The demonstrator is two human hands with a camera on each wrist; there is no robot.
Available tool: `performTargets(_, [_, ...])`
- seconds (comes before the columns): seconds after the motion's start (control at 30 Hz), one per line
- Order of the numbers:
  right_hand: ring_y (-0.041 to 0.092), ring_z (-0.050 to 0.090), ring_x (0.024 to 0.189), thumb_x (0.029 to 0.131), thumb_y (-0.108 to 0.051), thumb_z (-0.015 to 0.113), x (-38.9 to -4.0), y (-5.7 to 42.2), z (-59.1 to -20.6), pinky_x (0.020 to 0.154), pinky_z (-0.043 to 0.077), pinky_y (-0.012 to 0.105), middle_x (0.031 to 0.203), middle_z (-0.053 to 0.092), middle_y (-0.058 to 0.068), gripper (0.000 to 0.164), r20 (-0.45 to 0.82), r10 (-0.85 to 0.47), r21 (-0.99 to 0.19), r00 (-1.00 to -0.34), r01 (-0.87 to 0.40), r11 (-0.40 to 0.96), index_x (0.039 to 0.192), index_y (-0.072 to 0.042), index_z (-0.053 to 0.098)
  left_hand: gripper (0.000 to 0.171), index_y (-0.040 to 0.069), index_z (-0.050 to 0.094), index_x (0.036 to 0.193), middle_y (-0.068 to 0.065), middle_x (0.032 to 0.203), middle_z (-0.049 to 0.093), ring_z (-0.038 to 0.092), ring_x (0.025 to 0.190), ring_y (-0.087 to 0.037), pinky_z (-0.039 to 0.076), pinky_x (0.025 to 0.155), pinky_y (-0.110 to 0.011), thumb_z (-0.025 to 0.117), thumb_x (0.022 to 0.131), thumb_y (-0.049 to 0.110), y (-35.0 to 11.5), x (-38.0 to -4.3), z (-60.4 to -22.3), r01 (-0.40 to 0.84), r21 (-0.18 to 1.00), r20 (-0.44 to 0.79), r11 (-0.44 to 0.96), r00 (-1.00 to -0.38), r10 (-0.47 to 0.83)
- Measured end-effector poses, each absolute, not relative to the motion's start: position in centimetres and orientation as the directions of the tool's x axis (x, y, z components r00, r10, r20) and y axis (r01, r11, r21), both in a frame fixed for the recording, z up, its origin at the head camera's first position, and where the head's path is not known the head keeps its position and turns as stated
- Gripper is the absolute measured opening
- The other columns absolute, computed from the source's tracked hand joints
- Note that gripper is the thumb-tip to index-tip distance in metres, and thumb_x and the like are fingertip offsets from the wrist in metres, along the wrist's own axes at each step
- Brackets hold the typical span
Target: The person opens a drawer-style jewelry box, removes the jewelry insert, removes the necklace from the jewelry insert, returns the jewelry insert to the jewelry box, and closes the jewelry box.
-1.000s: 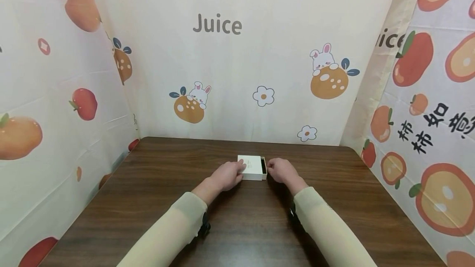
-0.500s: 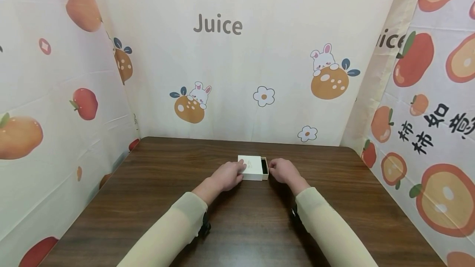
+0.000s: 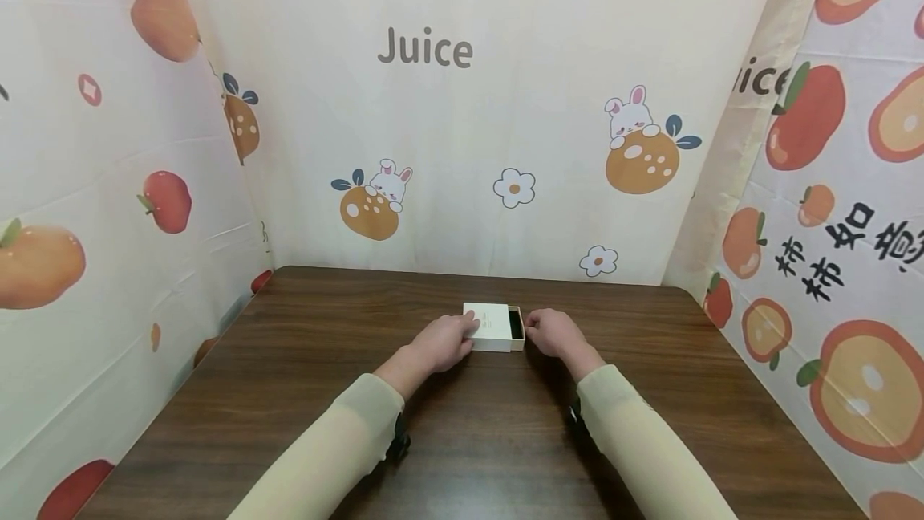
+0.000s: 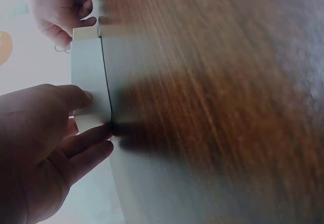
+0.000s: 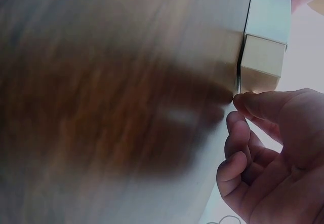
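A small cream sliding box lies on the table, its outer sleeve [image 3: 488,324] printed with small lettering. From the sleeve's right end sticks out the inner tray [image 3: 517,330], dark inside. My left hand [image 3: 442,343] grips the sleeve's left end, the thumb on its near side in the left wrist view and fingers round the end. My right hand [image 3: 553,332] is at the tray's outer end with curled fingers. In the right wrist view, thumb and forefinger pinch together at the tray's end; what lies between the fingertips is hidden.
The brown wooden table [image 3: 462,440] has a far edge close behind the box. Fruit-printed curtains [image 3: 433,119] stand behind it and along both sides. A dark wrist device [image 3: 399,438] sits under the left cuff.
The inner tray has slid slightly further right out of the sleeve, and my right hand has moved right with it. My left hand and the sleeve have stayed in place.
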State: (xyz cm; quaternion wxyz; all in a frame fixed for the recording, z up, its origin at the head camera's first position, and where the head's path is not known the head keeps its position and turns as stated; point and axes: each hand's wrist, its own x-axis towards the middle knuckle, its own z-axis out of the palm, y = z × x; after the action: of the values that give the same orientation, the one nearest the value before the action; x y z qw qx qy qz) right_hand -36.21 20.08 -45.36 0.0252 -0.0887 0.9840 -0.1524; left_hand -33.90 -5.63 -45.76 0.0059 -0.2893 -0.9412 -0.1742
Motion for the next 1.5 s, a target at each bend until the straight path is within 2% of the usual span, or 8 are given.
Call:
performTargets(0.4, [0.027, 0.063, 0.091, 0.109, -0.018, 0.063, -36.1, 20.7, -45.3, 0.09, 0.058, 0.047, 0.102, 0.075, 0.008, 0.016, -0.023, -0.179, -0.302, -0.984, -0.164, 0.939, 0.104, -0.01, 0.076, 0.044, 0.005, 0.063, 0.153, -0.02, 0.165, 0.055, 0.068, 0.139, -0.03, 0.055, 0.117, -0.045, 0.065, 0.111, 0.017, -5.4, -33.3, -45.1, 0.506, 0.316, 0.084, 0.802, -0.857, 0.508])
performTargets(0.8, [0.027, 0.062, 0.091, 0.109, -0.018, 0.062, -35.9, 21.5, -45.2, 0.089, 0.057, 0.047, 0.104, 0.074, 0.01, 0.016, -0.036, -0.155, -0.323, -0.987, -0.135, 0.937, 0.107, -0.009, 0.076, 0.044, 0.004, 0.062, 0.153, -0.021, 0.161, 0.059, 0.071, 0.134, -0.03, 0.057, 0.114, -0.046, 0.065, 0.111, 0.018, -5.3, -33.5, -45.3, 0.505, 0.322, 0.091, 0.801, -0.859, 0.504])
performTargets(0.9, [0.028, 0.062, 0.092, 0.109, -0.017, 0.062, -35.9, 21.7, -45.3, 0.091, 0.057, 0.047, 0.105, 0.074, 0.01, 0.016, -0.032, -0.156, -0.326, -0.987, -0.138, 0.935, 0.107, -0.009, 0.076, 0.044, 0.005, 0.063, 0.152, -0.022, 0.16, 0.06, 0.072, 0.132, -0.03, 0.059, 0.112, -0.048, 0.066, 0.11, 0.019, -5.3, -34.9, -46.8, 0.514, 0.314, 0.101, 0.798, -0.854, 0.511])
performTargets(1.03, [0.028, 0.062, 0.092, 0.109, -0.017, 0.063, -35.8, 21.8, -45.4, 0.09, 0.057, 0.047, 0.104, 0.074, 0.01, 0.016, -0.028, -0.159, -0.327, -0.987, -0.141, 0.935, 0.106, -0.009, 0.076, 0.045, 0.013, 0.063, 0.153, -0.016, 0.16, 0.061, 0.073, 0.128, -0.022, 0.06, 0.11, -0.044, 0.066, 0.111, 0.028, -5.7, -38.0, -50.8, 0.533, 0.308, 0.137, 0.788, -0.845, 0.517])
performTargets(1.1, [0.028, 0.062, 0.091, 0.109, -0.017, 0.063, -35.8, 21.9, -45.4, 0.089, 0.057, 0.047, 0.104, 0.073, 0.01, 0.015, -0.026, -0.157, -0.328, -0.987, -0.14, 0.934, 0.105, -0.009, 0.076, 0.045, 0.014, 0.063, 0.153, -0.015, 0.161, 0.061, 0.073, 0.126, -0.02, 0.061, 0.108, -0.044, 0.067, 0.11, 0.029, -5.7, -38.3, -51.2, 0.533, 0.308, 0.141, 0.788, -0.845, 0.516])
performTargets(1.2, [0.028, 0.062, 0.092, 0.108, -0.016, 0.063, -35.8, 22.1, -45.4, 0.09, 0.057, 0.047, 0.105, 0.074, 0.01, 0.015, -0.02, -0.156, -0.327, -0.988, -0.141, 0.934, 0.105, -0.009, 0.076, 0.043, 0.011, 0.065, 0.151, -0.017, 0.162, 0.059, 0.073, 0.127, -0.024, 0.06, 0.109, -0.046, 0.068, 0.109, 0.024, -5.5, -36.8, -49.1, 0.516, 0.324, 0.112, 0.793, -0.853, 0.51])
performTargets(1.43, [0.028, 0.062, 0.092, 0.108, -0.016, 0.064, -35.8, 22.3, -45.4, 0.089, 0.057, 0.047, 0.105, 0.074, 0.011, 0.015, -0.021, -0.146, -0.327, -0.989, -0.131, 0.936, 0.105, -0.009, 0.076, 0.045, 0.01, 0.063, 0.154, -0.017, 0.161, 0.061, 0.072, 0.132, -0.024, 0.059, 0.112, -0.043, 0.065, 0.112, 0.024, -5.7, -35.1, -47.3, 0.525, 0.317, 0.117, 0.79, -0.848, 0.517])
performTargets(1.5, [0.028, 0.062, 0.092, 0.108, -0.017, 0.064, -35.8, 22.4, -45.4, 0.089, 0.057, 0.046, 0.105, 0.074, 0.011, 0.015, -0.025, -0.141, -0.326, -0.99, -0.125, 0.937, 0.105, -0.009, 0.076, 0.044, 0.006, 0.063, 0.153, -0.019, 0.161, 0.06, 0.072, 0.131, -0.026, 0.058, 0.113, -0.044, 0.065, 0.111, 0.019, -5.4, -33.4, -45.3, 0.506, 0.327, 0.092, 0.798, -0.857, 0.507])
